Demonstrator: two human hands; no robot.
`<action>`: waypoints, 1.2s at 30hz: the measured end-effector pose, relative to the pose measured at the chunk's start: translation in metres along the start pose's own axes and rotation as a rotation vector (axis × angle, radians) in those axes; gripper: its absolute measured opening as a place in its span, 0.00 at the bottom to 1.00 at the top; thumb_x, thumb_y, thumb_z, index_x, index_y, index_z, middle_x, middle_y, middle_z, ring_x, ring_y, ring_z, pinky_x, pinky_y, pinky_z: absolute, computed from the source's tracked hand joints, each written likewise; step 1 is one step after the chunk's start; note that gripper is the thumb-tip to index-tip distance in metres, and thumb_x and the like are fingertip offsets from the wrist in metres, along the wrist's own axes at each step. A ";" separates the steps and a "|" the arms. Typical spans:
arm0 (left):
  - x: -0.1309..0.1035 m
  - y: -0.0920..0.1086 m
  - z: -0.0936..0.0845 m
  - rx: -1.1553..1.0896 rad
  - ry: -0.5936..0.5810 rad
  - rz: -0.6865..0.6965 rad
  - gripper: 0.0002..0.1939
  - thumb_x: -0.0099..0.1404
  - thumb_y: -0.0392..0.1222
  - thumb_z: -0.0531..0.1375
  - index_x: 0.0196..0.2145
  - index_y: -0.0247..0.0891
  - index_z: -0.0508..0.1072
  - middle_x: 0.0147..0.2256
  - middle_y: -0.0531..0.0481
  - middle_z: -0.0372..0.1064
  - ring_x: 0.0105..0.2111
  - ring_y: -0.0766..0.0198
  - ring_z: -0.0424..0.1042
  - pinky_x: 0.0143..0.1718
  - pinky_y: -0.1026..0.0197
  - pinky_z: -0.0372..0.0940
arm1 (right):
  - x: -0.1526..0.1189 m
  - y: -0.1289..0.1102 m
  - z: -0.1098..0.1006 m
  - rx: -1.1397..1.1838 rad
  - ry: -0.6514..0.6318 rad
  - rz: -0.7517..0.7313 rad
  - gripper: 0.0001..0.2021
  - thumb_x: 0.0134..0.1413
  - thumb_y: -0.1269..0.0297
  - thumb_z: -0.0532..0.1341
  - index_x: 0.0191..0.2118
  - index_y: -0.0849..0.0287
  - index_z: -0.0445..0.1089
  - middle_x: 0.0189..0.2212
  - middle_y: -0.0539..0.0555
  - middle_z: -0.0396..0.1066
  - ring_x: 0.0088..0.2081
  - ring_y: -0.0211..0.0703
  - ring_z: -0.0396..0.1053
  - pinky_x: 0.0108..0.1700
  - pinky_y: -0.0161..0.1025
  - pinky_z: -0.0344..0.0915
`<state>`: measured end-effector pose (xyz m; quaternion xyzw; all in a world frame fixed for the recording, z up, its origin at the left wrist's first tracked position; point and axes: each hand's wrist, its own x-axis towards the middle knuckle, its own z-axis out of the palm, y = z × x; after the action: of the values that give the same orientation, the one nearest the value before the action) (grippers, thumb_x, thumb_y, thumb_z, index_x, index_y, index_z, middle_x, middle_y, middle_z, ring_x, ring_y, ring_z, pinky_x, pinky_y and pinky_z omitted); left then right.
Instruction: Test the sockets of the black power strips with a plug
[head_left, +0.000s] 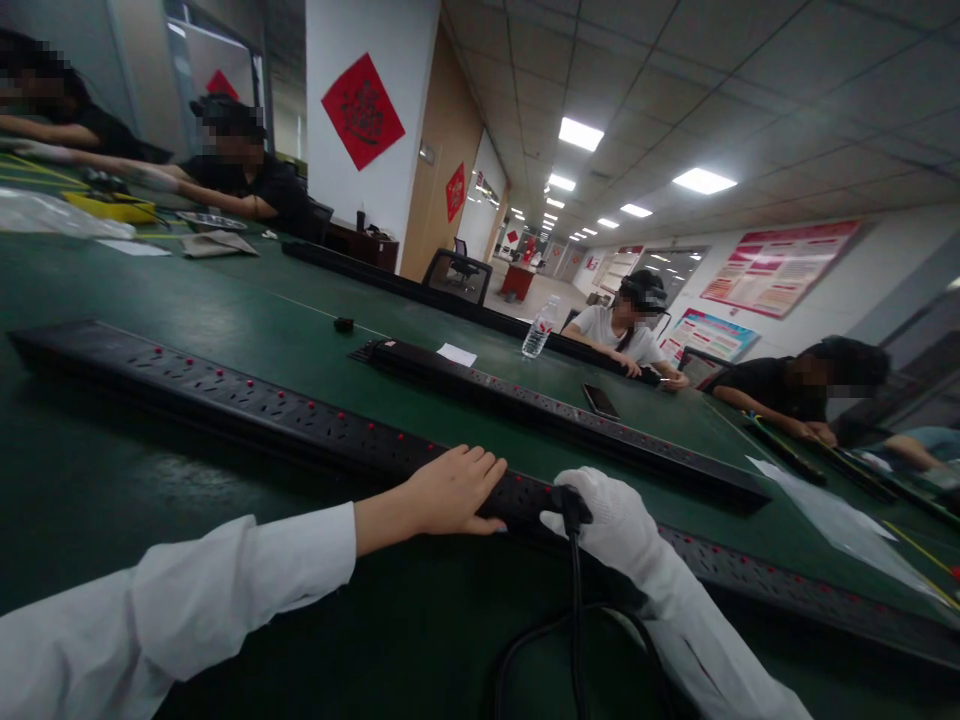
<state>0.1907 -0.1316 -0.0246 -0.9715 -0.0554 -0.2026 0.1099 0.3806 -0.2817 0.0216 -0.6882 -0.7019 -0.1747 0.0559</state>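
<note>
At the left of the room, a co-worker in a dark top (281, 195) is seated by the green counter (225, 300), on which a brown packet (217, 245) is laid. Farther right, a white pillar (337, 190) is hung with a red diamond-shaped sheet (364, 112). A middle power strip (555, 405) is set slantwise on the counter, with a clear bottle (538, 330) and a phone (600, 401) placed beyond it. On the right wall, a large poster (780, 265) is mounted.

The near power strip (300, 415) is stretched from the left toward the lower right, beneath both hands. By the bare left hand (461, 490), the strip is clasped from above, with fingers laid across it and the thumb on the near side. By the gloved right hand (611, 515), just beside and apart from the left, a black plug (574, 505) is gripped at the strip, its cable (576, 600) hung downward; whether it is seated cannot be told.
</note>
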 end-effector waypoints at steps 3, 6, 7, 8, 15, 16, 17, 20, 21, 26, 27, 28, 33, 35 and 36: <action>0.000 0.001 0.001 0.018 -0.003 -0.009 0.36 0.58 0.63 0.44 0.50 0.27 0.59 0.42 0.37 0.64 0.40 0.53 0.64 0.41 0.54 0.56 | 0.017 -0.010 0.003 -0.046 0.005 -0.062 0.17 0.52 0.50 0.49 0.29 0.57 0.66 0.22 0.50 0.66 0.24 0.35 0.61 0.26 0.33 0.50; 0.000 0.001 0.003 0.028 -0.004 -0.005 0.37 0.59 0.63 0.42 0.51 0.26 0.58 0.43 0.36 0.63 0.41 0.52 0.63 0.41 0.53 0.56 | 0.021 -0.010 0.008 -0.021 0.046 -0.079 0.16 0.54 0.54 0.47 0.26 0.58 0.65 0.19 0.50 0.65 0.23 0.34 0.60 0.27 0.32 0.48; 0.000 0.001 0.003 0.030 -0.006 -0.003 0.37 0.59 0.63 0.42 0.51 0.26 0.58 0.43 0.36 0.63 0.41 0.52 0.63 0.41 0.53 0.56 | 0.021 -0.009 0.010 -0.003 0.052 -0.080 0.16 0.54 0.55 0.48 0.27 0.58 0.65 0.19 0.49 0.65 0.22 0.33 0.60 0.27 0.32 0.48; 0.000 0.001 0.004 0.031 -0.007 0.000 0.37 0.59 0.63 0.42 0.51 0.26 0.58 0.43 0.36 0.63 0.41 0.52 0.63 0.41 0.53 0.56 | 0.020 -0.008 0.011 0.013 0.052 -0.081 0.15 0.54 0.55 0.48 0.27 0.58 0.64 0.19 0.49 0.65 0.22 0.33 0.60 0.27 0.31 0.48; -0.001 0.002 0.000 0.053 -0.022 0.006 0.37 0.59 0.63 0.42 0.54 0.29 0.53 0.43 0.36 0.63 0.40 0.52 0.64 0.40 0.53 0.56 | 0.020 -0.006 0.012 0.041 0.054 -0.086 0.14 0.54 0.55 0.49 0.27 0.58 0.64 0.19 0.49 0.64 0.22 0.33 0.59 0.27 0.31 0.48; -0.001 0.002 -0.002 0.056 -0.028 0.009 0.37 0.59 0.63 0.42 0.55 0.30 0.52 0.42 0.36 0.63 0.40 0.52 0.64 0.40 0.53 0.56 | 0.020 -0.006 0.012 0.045 0.049 -0.083 0.14 0.54 0.55 0.49 0.27 0.58 0.64 0.19 0.49 0.64 0.22 0.33 0.59 0.27 0.31 0.48; -0.001 0.002 -0.003 0.057 -0.033 0.015 0.36 0.59 0.62 0.42 0.56 0.32 0.50 0.42 0.37 0.63 0.40 0.52 0.64 0.39 0.54 0.56 | 0.020 -0.006 0.013 0.050 0.043 -0.080 0.14 0.54 0.55 0.49 0.28 0.58 0.64 0.19 0.49 0.64 0.22 0.33 0.59 0.27 0.31 0.48; 0.000 0.001 -0.005 0.057 -0.048 0.028 0.35 0.59 0.62 0.43 0.58 0.38 0.47 0.42 0.39 0.63 0.39 0.53 0.64 0.39 0.54 0.57 | 0.020 -0.006 0.012 0.063 0.030 -0.074 0.14 0.54 0.54 0.49 0.28 0.58 0.64 0.20 0.49 0.65 0.23 0.33 0.60 0.27 0.31 0.49; 0.000 0.001 -0.006 0.059 -0.053 0.030 0.35 0.59 0.62 0.43 0.58 0.39 0.46 0.42 0.39 0.63 0.38 0.54 0.64 0.39 0.55 0.57 | 0.020 -0.006 0.012 0.065 0.028 -0.072 0.14 0.54 0.54 0.49 0.28 0.58 0.64 0.20 0.49 0.65 0.23 0.33 0.61 0.28 0.31 0.49; 0.000 0.001 -0.008 0.051 -0.071 0.034 0.34 0.59 0.61 0.44 0.58 0.41 0.46 0.42 0.40 0.63 0.38 0.54 0.64 0.37 0.55 0.57 | 0.019 -0.008 0.010 0.076 0.032 -0.066 0.14 0.54 0.55 0.49 0.28 0.58 0.64 0.20 0.49 0.65 0.23 0.33 0.61 0.27 0.30 0.50; 0.000 0.001 -0.008 0.047 -0.072 0.034 0.33 0.59 0.61 0.43 0.58 0.42 0.46 0.42 0.40 0.63 0.39 0.54 0.64 0.37 0.56 0.57 | 0.019 -0.008 0.010 0.082 0.039 -0.066 0.14 0.53 0.55 0.50 0.28 0.58 0.64 0.20 0.49 0.65 0.23 0.33 0.61 0.27 0.30 0.50; 0.000 0.001 -0.008 0.043 -0.074 0.035 0.33 0.59 0.61 0.43 0.58 0.42 0.46 0.42 0.40 0.63 0.39 0.53 0.64 0.37 0.56 0.57 | 0.019 -0.008 0.010 0.086 0.046 -0.065 0.14 0.53 0.55 0.50 0.28 0.58 0.64 0.20 0.49 0.65 0.22 0.32 0.60 0.27 0.30 0.49; 0.000 0.001 -0.008 0.027 -0.064 0.034 0.33 0.59 0.61 0.44 0.57 0.41 0.49 0.42 0.39 0.63 0.39 0.53 0.64 0.38 0.55 0.56 | 0.019 -0.008 0.012 0.079 0.042 -0.056 0.14 0.53 0.55 0.50 0.28 0.58 0.64 0.20 0.49 0.65 0.23 0.33 0.61 0.27 0.30 0.49; 0.000 0.000 -0.007 0.019 -0.060 0.030 0.33 0.59 0.61 0.44 0.57 0.40 0.49 0.43 0.39 0.63 0.39 0.54 0.64 0.38 0.56 0.56 | 0.019 -0.007 0.013 0.085 0.047 -0.059 0.14 0.53 0.55 0.49 0.28 0.58 0.64 0.20 0.49 0.65 0.23 0.33 0.61 0.27 0.30 0.49; 0.000 0.000 -0.007 0.014 -0.060 0.032 0.33 0.59 0.61 0.44 0.57 0.40 0.50 0.43 0.39 0.62 0.39 0.54 0.64 0.38 0.56 0.56 | 0.019 -0.007 0.013 0.088 0.050 -0.062 0.14 0.53 0.55 0.49 0.28 0.58 0.64 0.20 0.49 0.65 0.23 0.33 0.61 0.27 0.31 0.49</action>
<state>0.1880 -0.1335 -0.0185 -0.9771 -0.0448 -0.1710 0.1181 0.3751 -0.2599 0.0145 -0.6585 -0.7283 -0.1625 0.0981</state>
